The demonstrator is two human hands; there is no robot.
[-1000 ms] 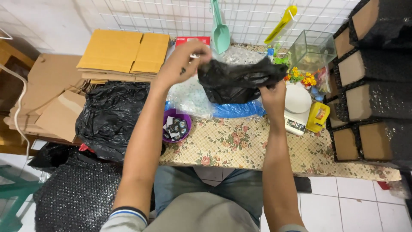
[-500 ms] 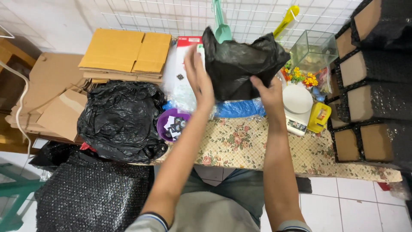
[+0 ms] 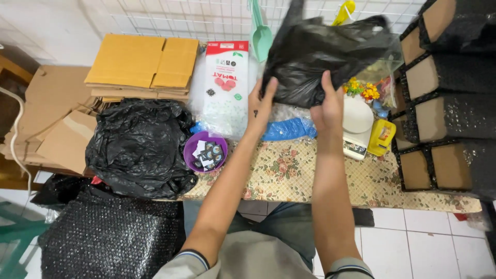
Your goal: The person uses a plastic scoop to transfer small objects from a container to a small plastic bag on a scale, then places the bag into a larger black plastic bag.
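Black plastic bag (image 3: 323, 54), limp and probably very light (best gripped by its lower edge), billows above the floral table (image 3: 289, 173), left hand (image 3: 261, 106) and right hand (image 3: 328, 106) pinching it.

black plastic bag (image 3: 320, 57) lifted higher, spread wider, left hand (image 3: 261, 106) regripped

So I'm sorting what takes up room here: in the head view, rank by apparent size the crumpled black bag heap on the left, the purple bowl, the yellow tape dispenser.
1. crumpled black bag heap, by far the largest.
2. purple bowl.
3. yellow tape dispenser, a little smaller than the bowl, so that order is less sure.
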